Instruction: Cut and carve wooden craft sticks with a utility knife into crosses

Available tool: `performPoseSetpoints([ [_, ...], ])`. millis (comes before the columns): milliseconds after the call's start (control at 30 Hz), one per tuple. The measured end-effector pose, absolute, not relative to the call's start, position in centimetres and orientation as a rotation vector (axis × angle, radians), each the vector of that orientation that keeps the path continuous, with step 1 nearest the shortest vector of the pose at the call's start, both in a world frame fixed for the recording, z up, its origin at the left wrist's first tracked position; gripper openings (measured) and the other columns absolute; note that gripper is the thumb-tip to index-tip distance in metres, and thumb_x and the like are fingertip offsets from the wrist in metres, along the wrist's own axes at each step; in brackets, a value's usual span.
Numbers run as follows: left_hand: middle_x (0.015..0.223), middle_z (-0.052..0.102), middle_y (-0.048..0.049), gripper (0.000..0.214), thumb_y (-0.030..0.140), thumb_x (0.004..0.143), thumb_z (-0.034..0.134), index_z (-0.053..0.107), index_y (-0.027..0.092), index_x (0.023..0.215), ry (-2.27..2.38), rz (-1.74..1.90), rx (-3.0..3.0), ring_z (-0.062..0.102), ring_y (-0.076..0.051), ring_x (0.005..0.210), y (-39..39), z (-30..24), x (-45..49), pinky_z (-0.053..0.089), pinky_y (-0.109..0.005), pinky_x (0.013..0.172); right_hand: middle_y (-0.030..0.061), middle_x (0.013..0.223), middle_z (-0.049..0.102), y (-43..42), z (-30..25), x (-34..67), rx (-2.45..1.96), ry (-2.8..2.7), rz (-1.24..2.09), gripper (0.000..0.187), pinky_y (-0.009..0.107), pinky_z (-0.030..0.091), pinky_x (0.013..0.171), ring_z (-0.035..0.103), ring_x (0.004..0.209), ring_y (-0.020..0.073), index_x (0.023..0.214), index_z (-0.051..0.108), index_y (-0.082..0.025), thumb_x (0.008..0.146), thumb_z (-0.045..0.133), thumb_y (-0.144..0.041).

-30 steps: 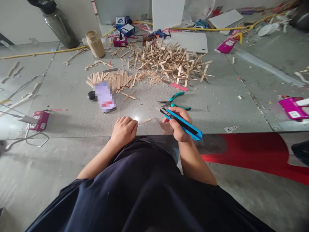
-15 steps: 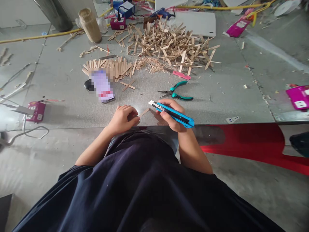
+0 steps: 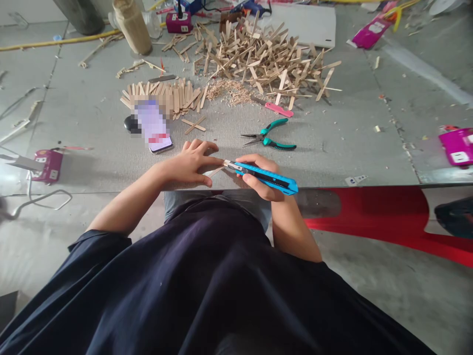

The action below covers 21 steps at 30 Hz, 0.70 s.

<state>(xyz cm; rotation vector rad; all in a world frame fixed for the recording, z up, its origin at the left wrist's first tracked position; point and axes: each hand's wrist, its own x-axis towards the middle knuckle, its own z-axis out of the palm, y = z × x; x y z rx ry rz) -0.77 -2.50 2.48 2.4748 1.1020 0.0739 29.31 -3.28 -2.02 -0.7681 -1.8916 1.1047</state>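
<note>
My right hand (image 3: 263, 172) is wrapped round a blue utility knife (image 3: 271, 177), its short blade pointing left. My left hand (image 3: 194, 162) has its fingers spread, and the index fingertip meets the blade end of the knife. Below that finger a wooden craft stick (image 3: 217, 171) lies on the table near its front edge, partly hidden by the hand. Beyond the hands lie needle-nose pliers (image 3: 266, 135) with teal handles, jaws pointing left. Two crossed craft sticks (image 3: 194, 125) are behind my left hand.
A phone (image 3: 157, 130) lies left of the crossed sticks, before a row of craft sticks (image 3: 185, 96). Farther back are a large stick heap (image 3: 266, 64), wood shavings (image 3: 231, 92), a pink-handled knife (image 3: 279, 109) and a jar (image 3: 132, 29). A red chair (image 3: 369, 217) stands below the table edge at right.
My left hand has opened from a curled pose and moved right and forward, its index finger reaching the knife's blade end. The knife stays in my right hand, moved slightly.
</note>
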Motion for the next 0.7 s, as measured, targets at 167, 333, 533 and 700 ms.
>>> performPoseSetpoints([
  [167,0.145,0.062,-0.0149,0.052,0.054,0.098,0.075,0.074,0.033,0.146,1.165,0.177,2.509,0.056,-0.038,0.131,-2.9,2.1,-0.7,0.046,-0.061,0.116,0.0057,0.109,0.083,-3.2,-3.4,29.2,-0.820,-1.773,1.052,0.039,0.042,0.065,0.083,0.080,0.095,0.0263,0.130,0.076,-0.030,0.098,0.075,-0.051],
  [333,0.113,0.071,-0.0147,0.017,0.025,0.101,0.063,0.077,0.017,0.102,1.566,0.317,2.468,0.065,-0.032,0.108,-4.0,0.4,-0.5,0.056,-0.051,0.098,0.0041,0.104,0.081,-3.1,-4.1,29.1,-0.838,-1.624,1.018,0.041,0.044,0.066,0.083,0.079,0.087,0.0251,0.127,0.076,-0.031,0.095,0.079,-0.055],
  [533,0.106,0.071,-0.0137,0.008,0.021,0.096,0.064,0.071,0.019,0.092,1.808,0.520,2.263,0.066,-0.030,0.101,-4.9,-0.7,-1.1,0.058,-0.048,0.089,0.0021,0.095,0.079,-3.2,-4.0,28.8,-0.840,-1.464,0.991,0.037,0.037,0.066,0.070,0.078,0.078,0.0216,0.124,0.076,-0.030,0.096,0.078,-0.055],
  [700,0.090,0.073,-0.0067,0.008,0.014,0.091,0.063,0.069,0.020,0.090,1.574,0.551,2.208,0.067,-0.023,0.086,-6.0,0.4,-0.7,0.056,-0.039,0.083,-0.0007,0.086,0.076,-2.4,-4.7,28.7,-0.783,-1.233,0.958,0.032,0.031,0.060,0.057,0.074,0.069,0.0188,0.119,0.079,-0.033,0.092,0.079,-0.049],
])
